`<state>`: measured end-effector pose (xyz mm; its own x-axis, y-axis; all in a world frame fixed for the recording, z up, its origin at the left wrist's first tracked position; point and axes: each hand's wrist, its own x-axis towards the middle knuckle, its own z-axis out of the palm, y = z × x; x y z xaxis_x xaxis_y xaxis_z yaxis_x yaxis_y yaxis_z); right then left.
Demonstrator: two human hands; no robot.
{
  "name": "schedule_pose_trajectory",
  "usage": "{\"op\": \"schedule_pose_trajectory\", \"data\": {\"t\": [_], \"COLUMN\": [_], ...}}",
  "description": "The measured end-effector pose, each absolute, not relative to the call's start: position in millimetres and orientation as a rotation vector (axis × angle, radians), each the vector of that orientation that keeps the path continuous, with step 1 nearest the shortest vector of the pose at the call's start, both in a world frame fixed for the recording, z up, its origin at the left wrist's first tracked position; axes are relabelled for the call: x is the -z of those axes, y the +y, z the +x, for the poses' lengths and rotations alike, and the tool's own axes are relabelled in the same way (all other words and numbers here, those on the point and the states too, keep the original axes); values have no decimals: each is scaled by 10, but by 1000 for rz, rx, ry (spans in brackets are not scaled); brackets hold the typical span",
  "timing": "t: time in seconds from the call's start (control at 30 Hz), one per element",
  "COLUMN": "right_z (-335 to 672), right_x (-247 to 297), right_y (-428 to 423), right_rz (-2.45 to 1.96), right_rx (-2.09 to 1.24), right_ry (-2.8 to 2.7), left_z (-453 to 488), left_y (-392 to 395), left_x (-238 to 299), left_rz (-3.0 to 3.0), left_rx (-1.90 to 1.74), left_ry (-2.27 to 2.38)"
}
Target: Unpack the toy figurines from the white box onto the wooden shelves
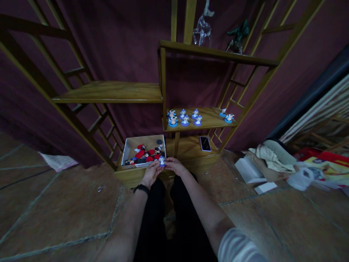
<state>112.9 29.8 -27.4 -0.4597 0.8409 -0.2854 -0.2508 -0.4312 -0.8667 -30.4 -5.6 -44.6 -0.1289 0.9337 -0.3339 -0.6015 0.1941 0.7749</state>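
Between my two hands is a small purple-and-white figurine (161,161) on a round base, held upright just over the front edge of a box. My left hand (151,173) grips it from the left, a dark band on the wrist. From the right, the fingers of my right hand (176,166) close on it too. Behind them the open white box (144,140) holds several jumbled figurines with red and black bases. On the shelf (208,120) above stand several purple-based figurines (184,120), blue-based ones (172,121) at the left, and two more (229,118) at the right end.
A phone (205,143) lies on the bottom shelf. A bare wooden shelf (109,91) juts out at upper left. Up high stand a clear deer ornament (202,29) and a dark green figure (238,36). White cartons (249,170) and plastic bags (301,178) lie on the floor at right.
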Motion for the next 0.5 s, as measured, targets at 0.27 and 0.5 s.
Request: {"op": "schedule_pose_trajectory", "data": {"t": [0.27,0.5], "right_z": [1113,1110], "right_x": [257,244], "right_y": [289,292], "right_rz": [-993,-1021], "right_rx": [-1950,-1954], "right_ry": [-958,-921], "left_z": [-289,-290], "left_y": [-70,-86], "left_x": [417,403], "left_rz": [420,444], "left_rx": [-1376,-1355], "left_ry": [1016,1020]}}
